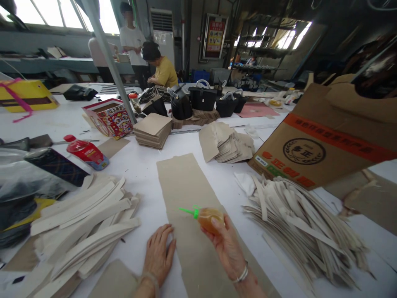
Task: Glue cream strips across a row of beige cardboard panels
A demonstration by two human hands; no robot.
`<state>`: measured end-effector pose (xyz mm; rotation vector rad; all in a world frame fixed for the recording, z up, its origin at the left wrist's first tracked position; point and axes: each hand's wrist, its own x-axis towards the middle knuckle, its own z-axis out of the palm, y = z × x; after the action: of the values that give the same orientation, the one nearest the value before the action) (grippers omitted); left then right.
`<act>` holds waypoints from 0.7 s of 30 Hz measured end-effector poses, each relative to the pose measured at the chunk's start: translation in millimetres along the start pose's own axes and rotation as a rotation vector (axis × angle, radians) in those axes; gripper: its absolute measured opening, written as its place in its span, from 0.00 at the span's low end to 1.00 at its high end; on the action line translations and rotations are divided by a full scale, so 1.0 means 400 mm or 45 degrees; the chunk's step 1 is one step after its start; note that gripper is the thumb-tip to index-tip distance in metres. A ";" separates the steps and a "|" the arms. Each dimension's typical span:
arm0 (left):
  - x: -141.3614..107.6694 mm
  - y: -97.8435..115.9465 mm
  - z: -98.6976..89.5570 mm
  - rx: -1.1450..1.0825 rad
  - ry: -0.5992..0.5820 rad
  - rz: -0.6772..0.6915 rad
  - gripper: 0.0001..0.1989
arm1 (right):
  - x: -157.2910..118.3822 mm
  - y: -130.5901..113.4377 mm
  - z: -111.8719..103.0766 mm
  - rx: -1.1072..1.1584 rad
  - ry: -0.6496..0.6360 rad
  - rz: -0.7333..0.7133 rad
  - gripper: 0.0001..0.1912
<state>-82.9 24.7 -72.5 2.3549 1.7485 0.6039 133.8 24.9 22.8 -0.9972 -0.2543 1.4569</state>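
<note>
In my right hand [225, 242] is a squeeze bottle [209, 218] of amber liquid, probably glue, with a thin green nozzle pointing left. The bottle is tilted on its side above a long grey-brown cardboard sheet [189, 182]. My left hand [159, 248] lies flat, fingers outstretched, at the sheet's left edge. Left of that hand is a loose heap of pale curved strips [89, 219]. A larger bundle of thin strips [297, 219] spreads out on the right.
Behind the sheet stand a square cardboard stack [153, 130] and a fanned pile of pieces [229, 142]. A large carton [310, 140] leans at right. A red-capped bottle [87, 153] lies at left. Black bags [203, 98] line the table's far side; several people work beyond.
</note>
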 end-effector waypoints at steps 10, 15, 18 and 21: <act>-0.138 0.117 -0.063 0.027 0.103 0.366 0.13 | -0.005 -0.095 -0.276 -0.589 0.420 -0.389 0.30; -0.189 0.103 -0.032 0.149 0.175 0.459 0.13 | 0.012 -0.068 -0.288 -0.806 0.491 -0.466 0.32; -0.186 0.095 -0.028 0.180 0.158 0.463 0.14 | 0.014 -0.055 -0.282 -0.877 0.509 -0.481 0.33; -0.181 0.096 -0.031 0.150 0.142 0.456 0.14 | 0.006 -0.032 -0.265 -0.890 0.472 -0.462 0.32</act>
<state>-71.7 -57.1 -64.4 2.7959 1.4439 0.7087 216.6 -13.5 -32.5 -1.6583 -0.6607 0.8276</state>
